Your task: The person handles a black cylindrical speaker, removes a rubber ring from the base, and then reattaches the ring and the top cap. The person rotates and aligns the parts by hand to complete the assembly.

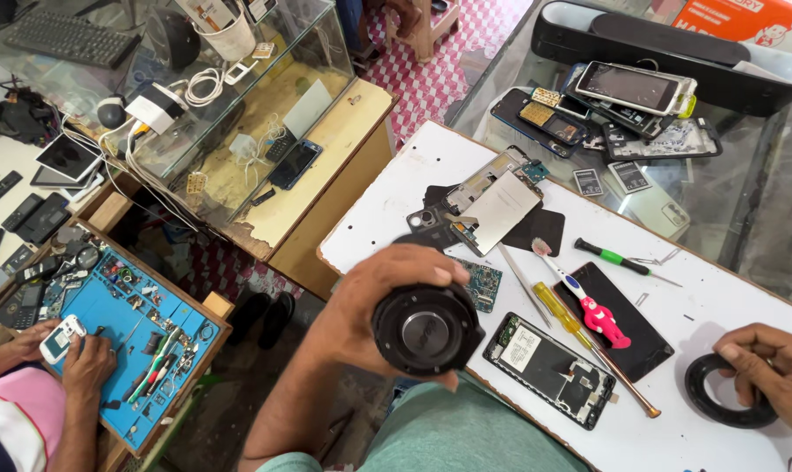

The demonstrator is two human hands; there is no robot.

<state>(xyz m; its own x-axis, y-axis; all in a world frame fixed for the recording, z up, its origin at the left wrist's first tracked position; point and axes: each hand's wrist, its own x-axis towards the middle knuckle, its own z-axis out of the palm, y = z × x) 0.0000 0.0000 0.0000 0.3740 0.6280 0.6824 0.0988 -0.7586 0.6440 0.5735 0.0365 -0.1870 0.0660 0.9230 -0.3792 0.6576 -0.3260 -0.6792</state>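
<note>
Round black speaker [427, 329] held above the near edge of the white bench [396, 188], cone face up toward the camera. Left hand [374, 306] wraps its rim, grip clamped on the housing. Right hand [776, 371] rests at the bench's near right corner, fingers closed on a black ring [719, 393] lying flat there, well apart from the speaker.

Step in hand, by my reading: inspection or reassembly of the speaker, ring off the body. Next move likely calls for bringing the ring across and seating it squarely on the rim, the left hand keeping the body level.

Between the hands: opened phone [549, 369] with circuit side up, yellow-handled screwdriver [588, 345], pink-and-white toothbrush [584, 301], green-handled screwdriver [619, 260].

Packages and signs: orange carton [746, 17] with white lettering at the far right, behind a long black tray [658, 48]. Small rectangular white-labelled batteries [610, 179] lie on the glass counter beyond the bench's far edge.

Another person's hands [68, 350] work at a blue mat [142, 306], far left.
</note>
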